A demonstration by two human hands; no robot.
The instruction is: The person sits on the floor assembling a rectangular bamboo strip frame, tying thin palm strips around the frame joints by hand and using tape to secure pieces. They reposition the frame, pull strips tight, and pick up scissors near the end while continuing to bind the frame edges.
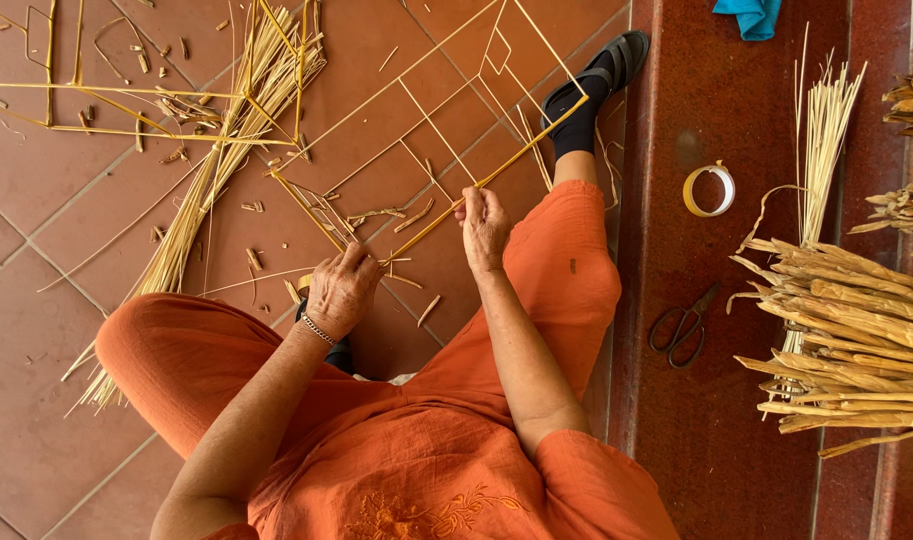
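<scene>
I sit on a step in orange clothes, looking down at my lap. My left hand (341,290) and my right hand (483,225) both grip a long yellow straw stalk (521,155) that slants up to the right toward my black-sandalled foot (594,90). The stalk belongs to a frame of thin straws (446,100) lying on the tiled floor. My left hand pinches the stalk's lower end; my right hand holds it a little higher.
A loose straw bundle (201,190) and short cut bits lie on the tiles at left. On the red step to the right rest a tape roll (708,190), black scissors (684,325), thick dried stalks (856,330), thin straws (821,130) and a blue cloth (748,15).
</scene>
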